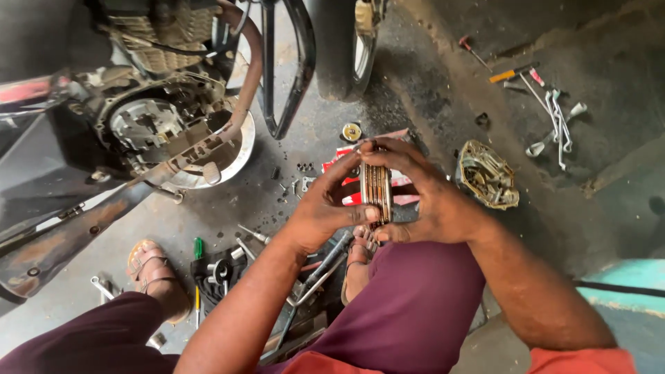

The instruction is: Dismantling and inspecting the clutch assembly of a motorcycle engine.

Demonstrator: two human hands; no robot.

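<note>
Clutch plates (pixel 377 192) sit stacked edge-on between both hands, held up in front of the knees, above the oily floor (pixel 228 221) and a red carton (pixel 402 181) lying there. Left hand (pixel 325 208) closes round the stack from the near side, thumb pressed against its lower edge and fingers curled over the top; right hand (pixel 422 190) clamps it from the far side, fingertips (pixel 367 147) meeting the left ones on the upper rim, so both grips are tight on the stack. To the left stands a motorcycle (pixel 138 125) with its engine side open, a round clutch housing (pixel 145 125) exposed behind the exhaust pipe (pixel 246 90). The removed engine cover (pixel 488 174) lies inside-up just right of the hands. Farther right, spanners (pixel 557 125) and screwdrivers (pixel 512 72) are scattered on the concrete. Near the person's sandalled feet (pixel 149 266) lie a socket set (pixel 218 270), a green-handled screwdriver (pixel 199 247) and a T-handle wrench (pixel 312 277). Small bolts (pixel 303 167) dot the floor just left of the carton, and a front wheel (pixel 350 48) stands beyond
</note>
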